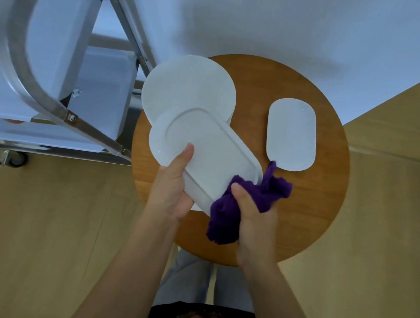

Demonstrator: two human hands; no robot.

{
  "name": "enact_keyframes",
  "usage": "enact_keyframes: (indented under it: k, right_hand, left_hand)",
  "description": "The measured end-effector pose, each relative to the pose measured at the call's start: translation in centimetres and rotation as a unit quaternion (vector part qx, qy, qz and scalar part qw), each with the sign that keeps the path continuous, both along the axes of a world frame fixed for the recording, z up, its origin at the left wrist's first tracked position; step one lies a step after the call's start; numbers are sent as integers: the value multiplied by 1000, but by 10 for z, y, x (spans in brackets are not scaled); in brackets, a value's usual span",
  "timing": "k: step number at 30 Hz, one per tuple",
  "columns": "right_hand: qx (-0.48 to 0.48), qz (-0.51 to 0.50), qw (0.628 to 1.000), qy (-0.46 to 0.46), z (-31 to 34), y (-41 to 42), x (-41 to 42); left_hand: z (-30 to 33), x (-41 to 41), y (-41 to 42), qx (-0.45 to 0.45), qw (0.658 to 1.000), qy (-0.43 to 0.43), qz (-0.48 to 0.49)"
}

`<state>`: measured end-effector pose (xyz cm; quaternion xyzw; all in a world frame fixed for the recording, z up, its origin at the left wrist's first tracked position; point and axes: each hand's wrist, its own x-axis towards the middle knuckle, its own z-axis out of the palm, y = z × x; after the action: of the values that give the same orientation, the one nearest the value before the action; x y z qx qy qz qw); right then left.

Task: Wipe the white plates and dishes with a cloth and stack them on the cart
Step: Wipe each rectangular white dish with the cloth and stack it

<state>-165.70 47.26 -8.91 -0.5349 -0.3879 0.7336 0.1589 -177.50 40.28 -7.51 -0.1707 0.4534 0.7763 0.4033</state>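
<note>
Two hands, left hand [171, 193] gripping dish [204, 153]

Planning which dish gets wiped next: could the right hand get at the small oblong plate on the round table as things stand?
Probably yes: the small oblong plate lies bare just beyond the right hand, nothing between, though that hand's grip is full of purple cloth.

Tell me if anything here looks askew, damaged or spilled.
Nothing looks damaged or spilled. The round plate overhangs the wooden table's edge toward the cart. The oblong dish is tilted only because the left hand holds it.
</note>
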Motion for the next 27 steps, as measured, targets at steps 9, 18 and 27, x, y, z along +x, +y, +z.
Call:
enact_keyframes:
  k: [9, 18, 27]
  right_hand:
    - [331, 227, 913, -71, 11, 44, -7]
    - [492, 472, 731, 30, 8, 34, -40]
    - [410, 524, 742, 82, -13, 32, 15]
  left_hand:
    - [-7, 8, -29, -63, 983, 68, -158]
    - [2, 1, -15, -107, 975, 92, -174]
    - [1, -13, -8, -95, 987, 84, -103]
